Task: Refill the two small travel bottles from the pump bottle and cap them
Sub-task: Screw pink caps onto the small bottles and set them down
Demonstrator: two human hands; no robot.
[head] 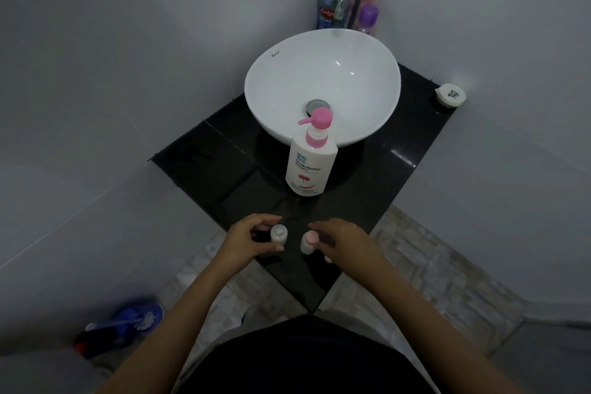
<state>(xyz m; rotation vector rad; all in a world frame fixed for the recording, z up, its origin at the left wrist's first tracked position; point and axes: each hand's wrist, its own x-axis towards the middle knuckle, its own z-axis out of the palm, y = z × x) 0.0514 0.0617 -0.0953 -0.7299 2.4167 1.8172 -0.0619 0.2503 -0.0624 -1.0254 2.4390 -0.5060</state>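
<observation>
While both travel bottles (279, 233) stand upright, the hands — left (248, 238), right (343, 241) — curl loosely beside them, seemingly ungripped.

Two travel bottles (279, 233), one pump bottle (311, 166), perhaps three bottles (329, 6) behind the basin (271, 80).

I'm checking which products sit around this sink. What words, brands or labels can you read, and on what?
"Shokubutsu": pump bottle; the smaller print on it is too blurred to read.
"Kassa": rim of the white basin.
"Colg…" and, faintly, "PLAX": blue bottle behind the tap, partly hidden.
Dark mark on the white round container: unreadable.
Two travel bottles: no text visible.
</observation>
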